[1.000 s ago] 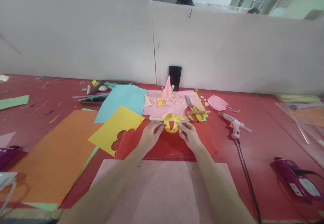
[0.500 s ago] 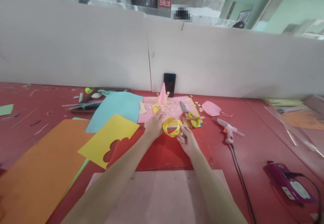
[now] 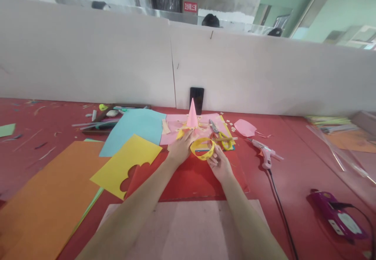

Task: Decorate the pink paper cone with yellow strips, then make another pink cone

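My right hand (image 3: 219, 162) pinches a yellow paper ring (image 3: 202, 149) with holes in it, held just above a red sheet (image 3: 194, 177). My left hand (image 3: 181, 147) reaches forward onto the pink sheet (image 3: 173, 134), fingers at the base of a pink paper cone (image 3: 192, 114) that stands on a star of paper strips; whether those fingers grip anything is not clear. Scissors (image 3: 221, 136) with red and yellow handles lie just right of the ring.
A yellow sheet (image 3: 126, 162) with a flower-shaped cutout, a blue sheet (image 3: 132, 128) and an orange sheet (image 3: 44, 193) lie to the left. A pale pink sheet (image 3: 188, 228) is nearest me. A glue gun (image 3: 266, 152) with cord lies right, a purple device (image 3: 337, 215) farther right. A white partition (image 3: 117, 56) stands behind.
My left hand let go of the yellow ring and moved forward to the pink cone's base. My right hand keeps the ring. The camera tilted up slightly.
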`<state>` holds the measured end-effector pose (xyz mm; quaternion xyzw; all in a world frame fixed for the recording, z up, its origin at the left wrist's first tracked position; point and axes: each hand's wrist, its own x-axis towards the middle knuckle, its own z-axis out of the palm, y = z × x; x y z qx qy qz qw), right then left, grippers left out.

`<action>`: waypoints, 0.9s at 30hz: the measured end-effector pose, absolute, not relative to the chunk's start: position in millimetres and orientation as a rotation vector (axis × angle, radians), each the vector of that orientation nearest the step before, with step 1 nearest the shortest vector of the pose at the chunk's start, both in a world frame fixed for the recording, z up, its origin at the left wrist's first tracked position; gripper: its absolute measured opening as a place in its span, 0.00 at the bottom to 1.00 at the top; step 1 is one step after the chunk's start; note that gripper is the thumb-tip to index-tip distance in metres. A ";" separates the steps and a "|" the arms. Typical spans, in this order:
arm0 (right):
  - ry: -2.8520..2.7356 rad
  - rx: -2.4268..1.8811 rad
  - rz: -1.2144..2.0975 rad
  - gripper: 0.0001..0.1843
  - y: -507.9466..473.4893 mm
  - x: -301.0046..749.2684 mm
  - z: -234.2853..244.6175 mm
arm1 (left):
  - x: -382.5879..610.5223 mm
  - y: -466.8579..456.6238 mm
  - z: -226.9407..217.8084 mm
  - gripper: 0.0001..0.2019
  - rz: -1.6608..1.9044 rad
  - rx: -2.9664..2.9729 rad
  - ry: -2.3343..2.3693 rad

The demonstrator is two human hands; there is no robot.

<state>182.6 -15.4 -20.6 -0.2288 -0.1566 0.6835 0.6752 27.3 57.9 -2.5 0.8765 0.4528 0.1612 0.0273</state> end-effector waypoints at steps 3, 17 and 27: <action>-0.342 -0.446 1.584 0.09 -19.2 187.1 -17.5 | 24.3 44.8 -1.5 0.19 0.709 2.812 1.351; -0.490 -0.380 1.557 0.11 -27.9 194.2 -14.8 | -1.1 -22.6 -2.7 0.16 0.818 2.708 1.370; -0.325 -0.595 1.242 0.11 -22.0 204.8 -10.7 | -16.4 -16.8 1.3 0.16 1.075 2.169 1.435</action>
